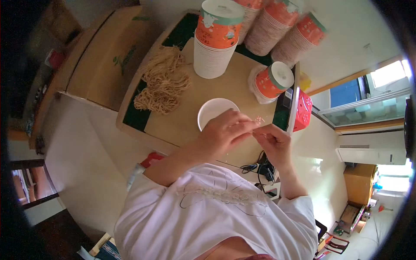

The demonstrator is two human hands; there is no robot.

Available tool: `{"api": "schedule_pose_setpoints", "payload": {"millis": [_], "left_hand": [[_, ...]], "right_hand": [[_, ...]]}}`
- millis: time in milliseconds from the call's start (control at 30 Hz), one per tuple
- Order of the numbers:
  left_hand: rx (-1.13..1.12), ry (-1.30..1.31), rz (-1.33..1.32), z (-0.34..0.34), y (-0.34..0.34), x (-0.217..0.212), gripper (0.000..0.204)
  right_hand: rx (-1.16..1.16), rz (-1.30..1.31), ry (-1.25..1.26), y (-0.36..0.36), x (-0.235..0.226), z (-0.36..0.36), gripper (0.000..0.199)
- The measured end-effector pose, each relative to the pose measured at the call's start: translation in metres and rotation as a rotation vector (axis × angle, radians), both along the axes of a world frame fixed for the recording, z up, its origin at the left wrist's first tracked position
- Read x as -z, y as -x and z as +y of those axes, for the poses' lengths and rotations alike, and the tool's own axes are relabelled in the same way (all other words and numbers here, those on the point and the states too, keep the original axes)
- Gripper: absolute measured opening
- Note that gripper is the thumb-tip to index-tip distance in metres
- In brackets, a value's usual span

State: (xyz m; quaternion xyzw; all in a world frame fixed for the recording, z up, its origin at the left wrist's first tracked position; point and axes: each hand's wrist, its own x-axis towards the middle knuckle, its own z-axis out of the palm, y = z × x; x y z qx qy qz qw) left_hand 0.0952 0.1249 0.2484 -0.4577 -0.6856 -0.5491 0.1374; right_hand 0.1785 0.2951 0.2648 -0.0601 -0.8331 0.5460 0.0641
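Note:
My left hand and my right hand meet over the near right part of the table, their fingertips pinched together. Whatever is between them is too small to make out. Just beyond the fingertips lies a little cluster of red and white bits. A white round paper bowl or cup stands open beside my left hand, which partly covers it. Farther left is a tangled heap of beige strings. Behind the bowl rises a tall stack of orange and white paper cups.
More cup stacks stand at the far right. A shorter orange cup stack in clear wrap sits near the right edge. Black cables lie at the near edge. A red basket is beyond the table's right side, a large cardboard box at left.

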Motion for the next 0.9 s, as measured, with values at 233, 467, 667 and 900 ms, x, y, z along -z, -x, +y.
{"api": "schedule_pose_setpoints", "payload": {"millis": [233,467,667,900], "left_hand": [[0.139,0.142,-0.287,0.013,-0.003,0.038,0.02],[0.245,-0.127,-1.125,0.01,-0.004,0.077,0.024],[0.527,0.191,-1.741,0.005,-0.002,0.075,0.035],[0.741,0.023,-1.879,0.004,-0.008,0.097,0.024]], "right_hand": [[-0.02,-0.075,-0.015,-0.01,0.013,0.01,0.004],[0.186,-0.017,0.159,-0.02,0.068,0.002,0.004],[0.073,0.009,-0.059,-0.021,0.069,-0.004,0.006],[0.019,0.032,-0.016,-0.022,0.078,-0.002,0.008]]}}
